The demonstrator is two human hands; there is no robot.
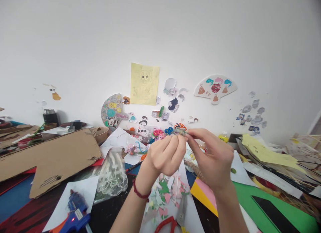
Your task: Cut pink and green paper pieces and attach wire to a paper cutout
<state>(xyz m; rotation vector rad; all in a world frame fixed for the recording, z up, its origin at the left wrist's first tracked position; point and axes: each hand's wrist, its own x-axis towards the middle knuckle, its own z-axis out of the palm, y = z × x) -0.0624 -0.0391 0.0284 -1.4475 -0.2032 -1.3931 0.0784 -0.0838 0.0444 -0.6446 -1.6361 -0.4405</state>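
My left hand [169,154], with a dark red cord bracelet on its wrist, is raised over the middle of the table and closed, its back towards me. Close beside it, my right hand [212,156] pinches with thumb and forefinger. The fingertips of both meet at a small greenish piece [179,131], too blurred and covered to name. A thin pale stem or thread [177,182] hangs below the left hand. Beneath the hands, green, pink and pale paper scraps [164,192] lie on a white sheet, with red-handled scissors [182,209] at its near end.
A blue glue gun [77,213], its red light on, rests on white paper at the left. Behind it are a bag of white cords [112,176] and torn cardboard [65,156]. A black phone [272,213] lies on green paper [293,201]. Bright small flowers [159,134] stand near the wall.
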